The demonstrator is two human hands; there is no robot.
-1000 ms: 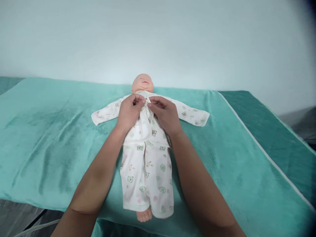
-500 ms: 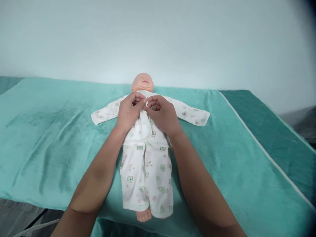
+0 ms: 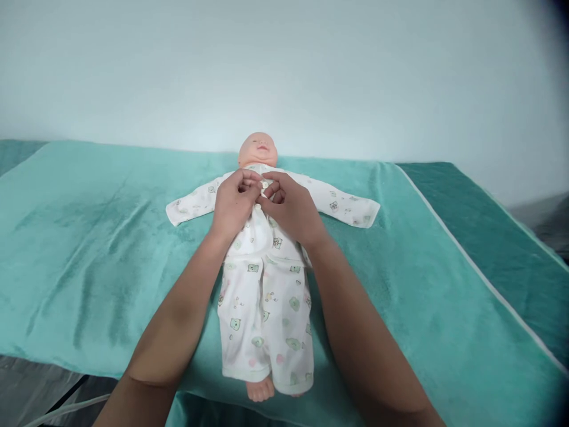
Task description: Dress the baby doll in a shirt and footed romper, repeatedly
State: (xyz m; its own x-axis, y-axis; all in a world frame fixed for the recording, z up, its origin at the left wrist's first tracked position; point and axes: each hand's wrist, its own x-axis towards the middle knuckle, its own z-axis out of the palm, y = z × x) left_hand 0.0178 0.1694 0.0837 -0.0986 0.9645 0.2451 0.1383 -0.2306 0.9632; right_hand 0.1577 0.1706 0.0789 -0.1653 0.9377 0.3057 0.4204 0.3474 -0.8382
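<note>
A baby doll (image 3: 258, 149) lies on its back, head toward the wall, wearing a white printed shirt (image 3: 249, 238) and matching trousers (image 3: 267, 320). Both sleeves are spread out to the sides. My left hand (image 3: 236, 198) pinches the shirt's front edge at the chest. Facing it, my right hand (image 3: 291, 204) has its fingers curled on the other side of the same opening. Between the fingertips shows a small pale button (image 3: 265, 185), and a second button (image 3: 258, 206) sits just below. My fingers partly hide the fabric edges there.
A light green cloth (image 3: 111, 255) covers the table under the doll, with a darker green strip (image 3: 493, 237) at the right. The pale wall (image 3: 284, 71) rises behind. Grey floor (image 3: 26, 385) and a pale cable (image 3: 66, 409) show at the lower left.
My fingertips have shifted slightly at the chest, so the upper button shows more clearly between them. Both hands stay on the shirt front, and the doll lies as before.
</note>
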